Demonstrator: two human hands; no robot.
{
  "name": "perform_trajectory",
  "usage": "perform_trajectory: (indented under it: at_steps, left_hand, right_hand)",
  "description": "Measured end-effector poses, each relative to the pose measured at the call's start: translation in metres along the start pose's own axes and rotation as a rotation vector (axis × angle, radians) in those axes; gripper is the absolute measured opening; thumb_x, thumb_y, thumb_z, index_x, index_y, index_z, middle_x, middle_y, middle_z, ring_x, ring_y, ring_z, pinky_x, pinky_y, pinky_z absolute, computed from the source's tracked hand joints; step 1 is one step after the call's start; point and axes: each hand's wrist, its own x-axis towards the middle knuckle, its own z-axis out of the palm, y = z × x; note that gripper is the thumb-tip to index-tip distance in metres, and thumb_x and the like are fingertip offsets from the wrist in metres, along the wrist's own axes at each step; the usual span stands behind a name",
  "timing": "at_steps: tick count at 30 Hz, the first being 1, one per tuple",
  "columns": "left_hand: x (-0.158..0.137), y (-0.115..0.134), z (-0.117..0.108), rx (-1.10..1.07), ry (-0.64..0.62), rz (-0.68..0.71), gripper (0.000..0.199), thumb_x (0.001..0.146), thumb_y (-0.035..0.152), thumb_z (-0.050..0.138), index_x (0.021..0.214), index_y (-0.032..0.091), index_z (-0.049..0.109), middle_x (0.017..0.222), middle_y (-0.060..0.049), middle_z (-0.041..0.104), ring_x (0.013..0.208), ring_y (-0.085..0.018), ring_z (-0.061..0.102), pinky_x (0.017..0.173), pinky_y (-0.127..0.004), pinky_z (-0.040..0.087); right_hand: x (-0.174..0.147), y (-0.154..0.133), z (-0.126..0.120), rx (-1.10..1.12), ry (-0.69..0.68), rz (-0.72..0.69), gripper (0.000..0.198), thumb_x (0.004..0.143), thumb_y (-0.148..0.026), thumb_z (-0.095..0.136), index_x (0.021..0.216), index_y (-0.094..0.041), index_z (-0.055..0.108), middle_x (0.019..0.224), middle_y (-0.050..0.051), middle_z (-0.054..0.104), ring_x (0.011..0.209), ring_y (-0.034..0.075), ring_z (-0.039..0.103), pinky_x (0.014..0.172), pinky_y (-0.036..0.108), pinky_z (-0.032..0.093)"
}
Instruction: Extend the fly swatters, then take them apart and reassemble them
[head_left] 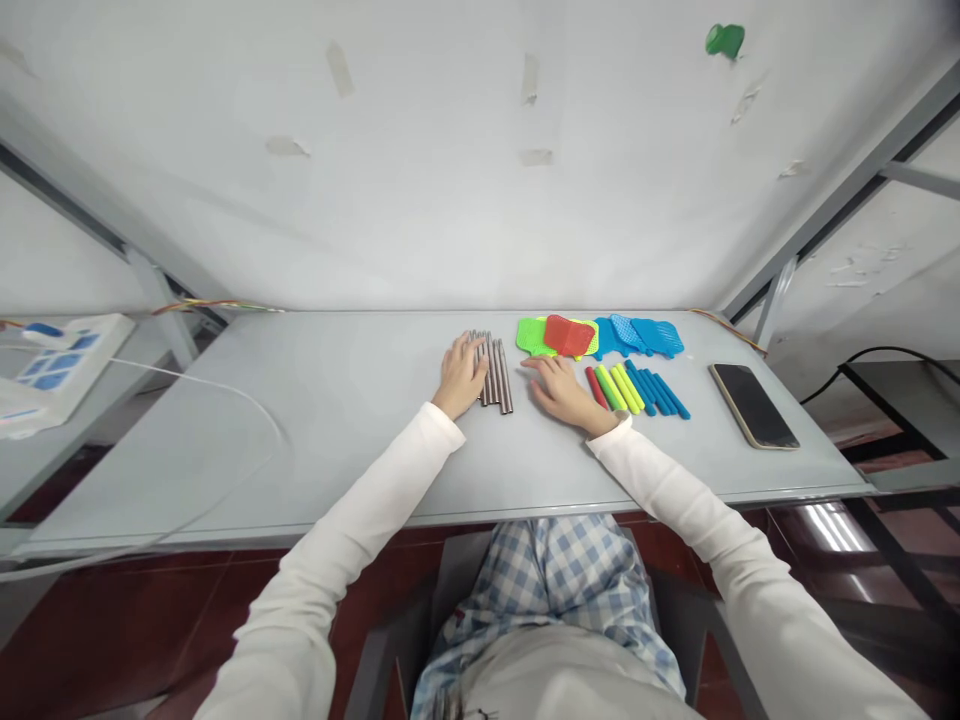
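Note:
Several slim metal rods [495, 375] lie side by side on the grey table. My left hand [459, 378] rests on the left edge of this row, its fingers stretched over the upper ends and hiding part of some rods. To the right of the rods, my right hand [561, 390] lies on the tabletop with fingers apart and nothing in it. Close beside it is a row of coloured tube-like handles, with a red handle [596, 388] first, then green, yellow and several blue handles [656, 390]. Behind them lie flat perforated fly swatter heads [570, 335] in green, red, yellow and blue, overlapping.
A smartphone [754, 405] lies at the table's right side. A white cable [225, 385] curves across the left part of the table [360, 440]. Further left is a white power strip [67, 370]. A white wall [420, 200] with tape bits rises behind.

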Motion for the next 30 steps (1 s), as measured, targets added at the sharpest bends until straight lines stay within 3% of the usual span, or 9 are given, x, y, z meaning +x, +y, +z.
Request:
perform_trajectory:
  at_steps: [5, 8, 12, 22, 25, 30]
  left_hand:
    - [0.000, 0.011, -0.003, 0.123, -0.225, 0.204, 0.043, 0.096, 0.043, 0.035, 0.131, 0.031, 0.054, 0.157, -0.007, 0.028, 0.145, -0.028, 0.024, 0.116, -0.059, 0.013]
    - [-0.002, 0.014, -0.001, 0.213, -0.331, 0.242, 0.043, 0.092, 0.050, 0.041, 0.133, 0.039, 0.053, 0.156, -0.002, 0.032, 0.145, -0.032, 0.022, 0.113, -0.067, 0.004]
    - [-0.004, 0.012, -0.004, 0.280, -0.346, 0.206, 0.047, 0.091, 0.053, 0.041, 0.136, 0.042, 0.048, 0.155, 0.000, 0.035, 0.145, -0.033, 0.024, 0.110, -0.071, 0.001]
    - [-0.010, 0.004, -0.024, 0.338, -0.402, 0.125, 0.049, 0.092, 0.055, 0.034, 0.136, 0.036, 0.046, 0.158, 0.000, 0.027, 0.146, -0.033, 0.019, 0.108, -0.074, 0.007]
    - [-0.010, -0.002, -0.033, 0.309, -0.427, 0.126, 0.050, 0.091, 0.056, 0.034, 0.134, 0.034, 0.047, 0.158, -0.003, 0.027, 0.147, -0.032, 0.018, 0.109, -0.072, 0.011]
    - [-0.007, -0.013, -0.042, 0.274, -0.477, 0.168, 0.050, 0.091, 0.056, 0.036, 0.133, 0.033, 0.049, 0.158, -0.004, 0.028, 0.146, -0.032, 0.019, 0.110, -0.070, 0.013]
  right_hand:
    - [0.001, 0.007, -0.011, -0.072, 0.086, 0.065, 0.033, 0.095, -0.021, 0.034, 0.115, -0.017, 0.059, 0.117, 0.013, 0.056, 0.105, 0.026, 0.046, 0.093, 0.040, 0.036]
    - [0.001, 0.004, -0.012, -0.089, 0.103, 0.074, 0.031, 0.095, -0.020, 0.034, 0.108, -0.019, 0.062, 0.114, 0.012, 0.056, 0.103, 0.026, 0.047, 0.091, 0.039, 0.036]
    - [0.000, 0.003, -0.011, -0.105, 0.104, 0.071, 0.029, 0.093, -0.019, 0.037, 0.104, -0.019, 0.064, 0.113, 0.011, 0.055, 0.101, 0.025, 0.046, 0.090, 0.038, 0.036]
    - [0.000, 0.012, -0.011, -0.171, 0.093, 0.092, 0.027, 0.092, -0.018, 0.039, 0.099, -0.017, 0.065, 0.103, 0.011, 0.058, 0.095, 0.024, 0.047, 0.089, 0.035, 0.037]
    - [0.000, 0.009, -0.012, -0.149, 0.007, 0.075, 0.027, 0.092, -0.017, 0.038, 0.098, -0.016, 0.064, 0.098, 0.010, 0.061, 0.094, 0.023, 0.051, 0.086, 0.032, 0.037]
    - [-0.002, 0.003, -0.012, -0.094, -0.165, 0.143, 0.027, 0.094, -0.019, 0.034, 0.105, -0.017, 0.058, 0.082, 0.005, 0.066, 0.074, 0.018, 0.057, 0.071, 0.028, 0.036]
